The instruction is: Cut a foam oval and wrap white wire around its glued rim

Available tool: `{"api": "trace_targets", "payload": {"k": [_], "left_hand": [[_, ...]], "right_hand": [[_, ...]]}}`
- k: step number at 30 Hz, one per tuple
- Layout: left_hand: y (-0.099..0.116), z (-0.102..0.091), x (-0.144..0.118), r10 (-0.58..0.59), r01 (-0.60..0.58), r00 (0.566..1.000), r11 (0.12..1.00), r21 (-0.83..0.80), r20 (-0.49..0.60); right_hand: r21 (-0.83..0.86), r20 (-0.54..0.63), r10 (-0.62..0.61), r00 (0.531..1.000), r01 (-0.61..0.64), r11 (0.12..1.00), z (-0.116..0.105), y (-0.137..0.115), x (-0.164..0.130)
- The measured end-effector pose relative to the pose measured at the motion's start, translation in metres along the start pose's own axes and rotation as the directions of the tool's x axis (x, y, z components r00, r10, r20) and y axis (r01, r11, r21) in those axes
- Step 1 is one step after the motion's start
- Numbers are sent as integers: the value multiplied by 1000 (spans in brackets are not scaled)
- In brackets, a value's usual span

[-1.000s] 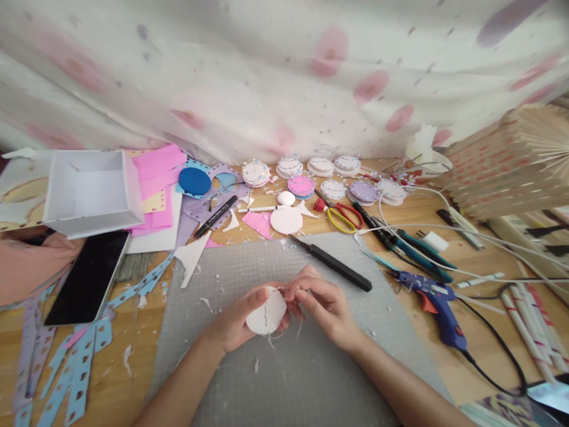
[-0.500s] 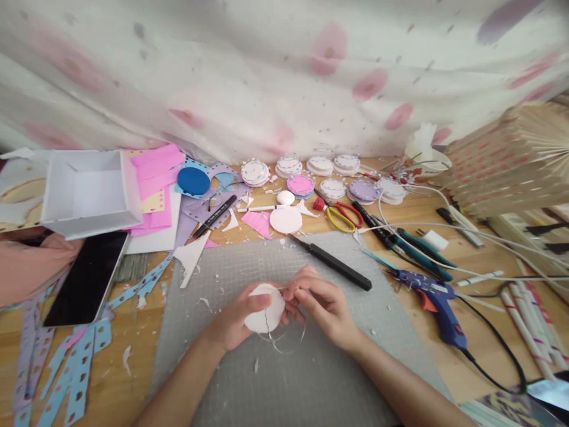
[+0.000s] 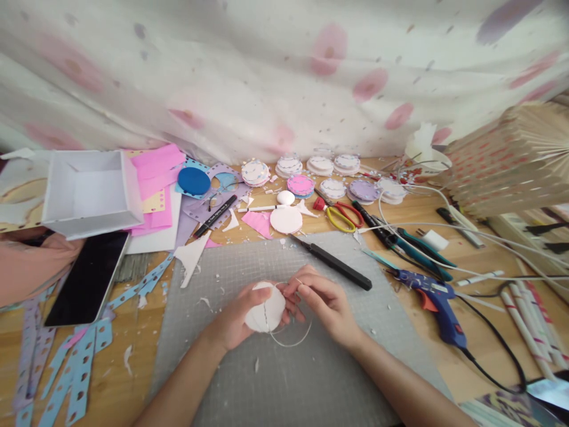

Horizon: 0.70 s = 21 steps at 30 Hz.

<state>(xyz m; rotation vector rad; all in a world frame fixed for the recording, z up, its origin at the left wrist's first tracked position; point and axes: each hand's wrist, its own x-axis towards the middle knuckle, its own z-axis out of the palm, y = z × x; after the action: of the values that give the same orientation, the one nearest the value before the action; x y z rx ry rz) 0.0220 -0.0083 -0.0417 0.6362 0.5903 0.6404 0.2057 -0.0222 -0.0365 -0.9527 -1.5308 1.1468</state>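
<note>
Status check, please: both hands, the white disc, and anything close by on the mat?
Left hand grips round white foam disc. Right hand pinches thin thread at disc's edge. Black craft knife lies beyond, apart.

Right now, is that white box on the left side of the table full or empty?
Empty, as far as shows: the white box sits open-topped, and only its bare white floor and walls are visible inside. Its near corner is hidden by its front wall.

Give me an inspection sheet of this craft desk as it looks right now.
Surface: grey cutting mat on wooden desk, paper scraps scattered.
Job's things: white disc with a stitch line; thread loop hanging below.
Clutter: scissors, black knife, phone, white box, decorated discs.
Hands: left hand holds the disc; right hand pinches at its edge.
Cables: glue gun cord; white cables.
Surroundings: spotted curtain.
</note>
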Motion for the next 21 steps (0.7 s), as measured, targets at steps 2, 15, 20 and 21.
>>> {"api": "trace_targets", "payload": {"k": [2, 15, 20, 21], "left_hand": [[-1, 0, 1, -5, 5, 1000, 1000, -26, -9], [0, 7, 12, 137, -187, 939, 973, -134, -316], [-5, 14, 13, 202, -251, 897, 965, -76, -394], [-6, 15, 13, 216, -262, 887, 963, -60, -407]], "right_hand": [[7, -8, 4, 1000, -4, 1000, 0, 0, -1], [275, -142, 196, 970, -151, 950, 5, 16, -1], [242, -101, 186, 977, -157, 957, 12, 12, -1], [237, -103, 177, 979, -149, 960, 13, 11, -1]]}}
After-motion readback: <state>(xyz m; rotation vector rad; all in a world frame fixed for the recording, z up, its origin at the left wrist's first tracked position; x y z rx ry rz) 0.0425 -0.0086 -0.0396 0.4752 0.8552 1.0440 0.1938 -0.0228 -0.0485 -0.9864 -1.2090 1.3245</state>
